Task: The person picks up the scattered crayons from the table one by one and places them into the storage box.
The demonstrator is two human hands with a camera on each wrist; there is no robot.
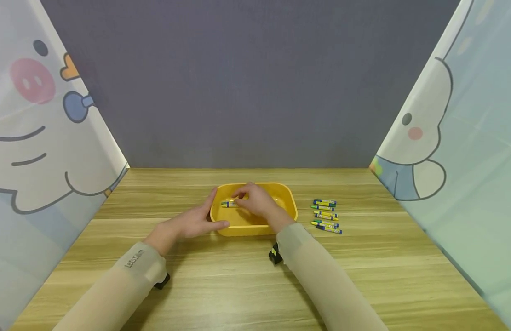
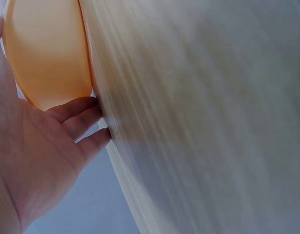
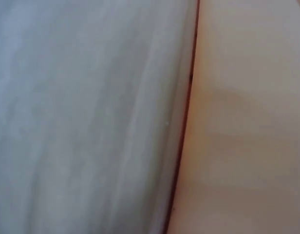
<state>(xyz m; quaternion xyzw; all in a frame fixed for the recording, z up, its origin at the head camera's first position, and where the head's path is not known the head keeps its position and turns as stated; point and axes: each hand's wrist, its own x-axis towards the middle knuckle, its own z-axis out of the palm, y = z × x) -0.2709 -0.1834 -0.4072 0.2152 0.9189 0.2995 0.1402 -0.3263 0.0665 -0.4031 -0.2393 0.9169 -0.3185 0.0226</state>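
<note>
Yellow is the box (image 1: pixel 247 231) before us, and our right hand (image 1: pixel 256 200) is inside it, fingers bent. At least one crayon (image 1: pixel 228 204) lies there, just left of those fingertips; we cannot tell whether thumb and finger pinch it. Our left hand (image 1: pixel 196 220) stands with thumb and fingers spread, touching the box's left end. More crayons (image 1: pixel 326 217) lie in a column on the wooden table (image 1: pixel 222 285), right of the box, apart from both hands.

Before me stands a screened-off booth (image 1: pixel 176 115): wood-grain table (image 1: pixel 222 285), dark grey backdrop (image 1: pixel 255 82), cartoon-printed sheets (image 1: pixel 474 184) on both sides.
</note>
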